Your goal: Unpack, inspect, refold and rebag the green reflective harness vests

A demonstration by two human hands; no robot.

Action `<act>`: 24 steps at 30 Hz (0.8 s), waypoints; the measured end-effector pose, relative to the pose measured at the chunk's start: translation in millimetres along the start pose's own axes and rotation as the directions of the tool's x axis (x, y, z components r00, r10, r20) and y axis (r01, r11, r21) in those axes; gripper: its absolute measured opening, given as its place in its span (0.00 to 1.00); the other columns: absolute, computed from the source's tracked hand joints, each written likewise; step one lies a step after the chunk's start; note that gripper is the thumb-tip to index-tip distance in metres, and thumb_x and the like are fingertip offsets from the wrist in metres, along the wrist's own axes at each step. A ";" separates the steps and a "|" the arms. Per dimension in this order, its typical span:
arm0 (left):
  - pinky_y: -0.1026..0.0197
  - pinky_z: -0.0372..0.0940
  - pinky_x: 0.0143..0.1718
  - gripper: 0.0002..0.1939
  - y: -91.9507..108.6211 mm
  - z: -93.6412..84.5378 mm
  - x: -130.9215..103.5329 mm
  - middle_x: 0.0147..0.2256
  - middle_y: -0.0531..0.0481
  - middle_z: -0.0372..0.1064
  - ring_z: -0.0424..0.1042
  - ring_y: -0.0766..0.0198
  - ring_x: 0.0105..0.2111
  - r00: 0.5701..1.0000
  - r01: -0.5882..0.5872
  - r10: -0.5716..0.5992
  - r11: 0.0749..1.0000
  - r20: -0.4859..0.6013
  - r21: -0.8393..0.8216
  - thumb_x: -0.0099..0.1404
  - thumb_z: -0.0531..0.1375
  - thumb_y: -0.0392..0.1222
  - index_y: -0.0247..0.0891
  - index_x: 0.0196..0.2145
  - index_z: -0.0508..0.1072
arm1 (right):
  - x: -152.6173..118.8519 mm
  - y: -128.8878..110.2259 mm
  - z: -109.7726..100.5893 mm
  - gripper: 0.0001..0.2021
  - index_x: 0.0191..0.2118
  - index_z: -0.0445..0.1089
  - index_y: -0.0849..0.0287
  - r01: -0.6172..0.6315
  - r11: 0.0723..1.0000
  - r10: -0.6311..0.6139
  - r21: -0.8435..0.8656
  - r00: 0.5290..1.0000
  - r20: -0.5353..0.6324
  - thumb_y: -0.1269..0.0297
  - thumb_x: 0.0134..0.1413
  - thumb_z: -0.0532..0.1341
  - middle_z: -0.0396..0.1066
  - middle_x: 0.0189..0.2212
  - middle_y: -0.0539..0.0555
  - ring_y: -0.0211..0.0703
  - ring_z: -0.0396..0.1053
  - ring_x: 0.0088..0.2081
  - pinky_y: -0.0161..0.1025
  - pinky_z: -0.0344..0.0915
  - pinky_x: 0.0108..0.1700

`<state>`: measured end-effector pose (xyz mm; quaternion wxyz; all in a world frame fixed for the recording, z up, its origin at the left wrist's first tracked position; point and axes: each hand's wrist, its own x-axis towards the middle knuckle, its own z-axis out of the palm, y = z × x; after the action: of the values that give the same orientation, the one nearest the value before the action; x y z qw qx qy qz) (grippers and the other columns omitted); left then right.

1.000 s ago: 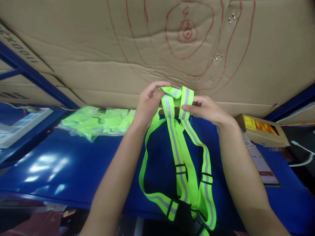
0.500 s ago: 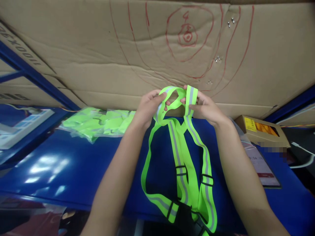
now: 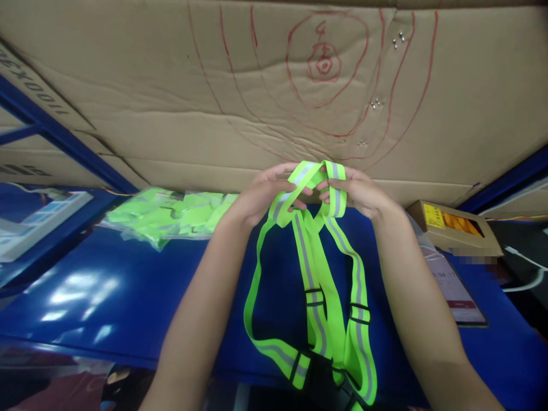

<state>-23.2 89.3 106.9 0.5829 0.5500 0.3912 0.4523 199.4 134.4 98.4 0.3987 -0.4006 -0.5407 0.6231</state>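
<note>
left hand (image 3: 265,194): grasping the upper loop (image 3: 304,172) of a neon yellow-green webbing harness with grey stripes (image 3: 330,285), fingers showing through it.
right hand (image 3: 355,189): grasping a doubled fold (image 3: 337,197) of the same harness, thumb in front, fingers behind.
harness: top gathered between both hands, the rest running down below the grip over the glossy blue tabletop (image 3: 128,297).
upper loop: slanted, seemingly turned; easing it flat, stripe facing one way, would likely serve best.
black plastic sliders (image 3: 360,314): below the grip, on two straps; best left unpulled.
black plastic buckle (image 3: 349,393): lowest, below the grip; it may tug, so a steady pinch seems wise.
clear plastic bags of yellow-green straps (image 3: 162,214): left of the grip, apart.
</note>
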 end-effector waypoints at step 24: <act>0.65 0.58 0.29 0.11 -23.1 -6.1 14.2 0.29 0.53 0.71 0.64 0.68 0.26 0.996 -0.084 0.087 0.962 0.001 0.259 0.63 0.67 0.49 0.39 0.35 0.80 | 13.6 15.2 -6.0 0.32 0.29 0.79 0.56 0.069 0.933 -0.144 -0.355 0.971 -0.191 0.29 0.56 0.60 0.76 0.23 0.55 0.46 0.72 0.29 0.41 0.69 0.34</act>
<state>-22.8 105.0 84.0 0.4842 0.6354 0.4257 0.4250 199.1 147.7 81.8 0.4113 -0.4989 -0.6166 0.4492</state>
